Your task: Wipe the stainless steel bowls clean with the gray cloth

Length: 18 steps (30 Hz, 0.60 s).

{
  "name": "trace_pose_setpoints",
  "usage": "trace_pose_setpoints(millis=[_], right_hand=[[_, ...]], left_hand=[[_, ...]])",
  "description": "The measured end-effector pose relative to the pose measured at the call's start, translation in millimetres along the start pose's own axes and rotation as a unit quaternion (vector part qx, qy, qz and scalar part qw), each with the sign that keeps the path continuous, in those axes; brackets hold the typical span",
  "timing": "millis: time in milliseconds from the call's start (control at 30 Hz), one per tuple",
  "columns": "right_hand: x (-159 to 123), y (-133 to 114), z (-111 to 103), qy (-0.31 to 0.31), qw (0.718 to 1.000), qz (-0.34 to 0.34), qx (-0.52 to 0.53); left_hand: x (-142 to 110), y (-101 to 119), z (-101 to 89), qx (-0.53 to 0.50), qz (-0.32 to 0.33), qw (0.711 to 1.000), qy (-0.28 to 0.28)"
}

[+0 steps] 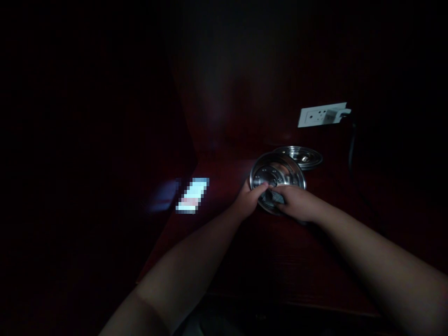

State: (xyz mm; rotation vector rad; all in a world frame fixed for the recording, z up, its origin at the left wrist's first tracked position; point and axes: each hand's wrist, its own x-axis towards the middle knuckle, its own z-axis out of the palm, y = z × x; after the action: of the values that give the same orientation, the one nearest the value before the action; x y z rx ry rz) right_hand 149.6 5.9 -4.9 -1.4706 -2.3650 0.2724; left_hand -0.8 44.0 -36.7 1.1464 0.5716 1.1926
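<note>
A shiny stainless steel bowl (287, 169), its open side tilted toward me, is at the centre right. My left hand (249, 199) is closed on its left rim, with the thumb reaching over the inside. My right hand (297, 201) lies over the near right part of the bowl, fingers curled inward near the left thumb. Between the hands the bowl shows a dark, finely speckled patch; I cannot tell whether this is a separate item or the bowl's own surface. A row of small spots marks the inner wall.
Behind the bowl lies another round steel dish or lid (310, 157) on the dark red table (224, 172). A lit phone-like screen (192, 196), pixelated, rests near the left edge. A white wall socket (315, 116) holds a plug with a hanging cable (352, 144). The surroundings are very dark.
</note>
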Motion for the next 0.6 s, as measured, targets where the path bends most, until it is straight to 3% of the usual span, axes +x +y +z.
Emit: trace_pose_setpoints(millis=[267, 600], right_hand=[[0.0, 0.3, 3.4, 0.001, 0.997, -0.028, 0.068], [0.6, -7.7, 6.8, 0.045, 0.981, -0.120, 0.148]], left_hand=[[0.9, -0.5, -1.7, 0.011, -0.019, 1.000, 0.022], [0.1, 0.2, -2.5, 0.020, -0.013, 0.999, 0.023]])
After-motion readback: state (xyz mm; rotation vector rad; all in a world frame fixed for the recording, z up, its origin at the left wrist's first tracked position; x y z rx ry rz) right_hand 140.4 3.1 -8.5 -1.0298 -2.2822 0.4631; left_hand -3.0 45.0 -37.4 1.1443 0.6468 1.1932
